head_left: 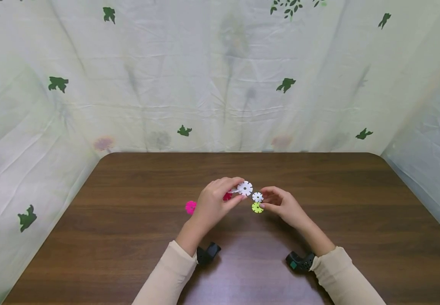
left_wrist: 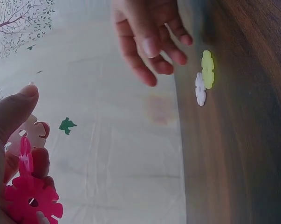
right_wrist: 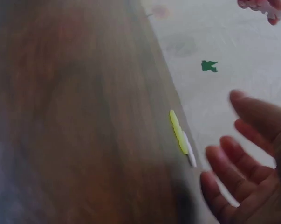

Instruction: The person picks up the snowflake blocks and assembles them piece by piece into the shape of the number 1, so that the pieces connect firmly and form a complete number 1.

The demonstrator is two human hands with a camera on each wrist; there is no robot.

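Note:
My left hand [head_left: 215,197] holds joined notched plastic discs up above the table, the fingers and thumb gripping them. A white disc [head_left: 244,188] shows at its fingertips, and pink discs [left_wrist: 33,200] appear below the thumb in the left wrist view. My right hand [head_left: 286,207] has its fingers loosely spread with nothing between them, as the right wrist view shows. Close to it, a small white disc [head_left: 257,197] and a yellow-green disc [head_left: 257,207] lie side by side on the table, touching or overlapping.
A bright pink disc [head_left: 191,207] shows left of my left hand; whether it connects to the held pieces cannot be seen. The brown wooden table [head_left: 128,237] ends at a pale curtain [head_left: 204,84] printed with green birds. Both wrists carry black devices [head_left: 300,262].

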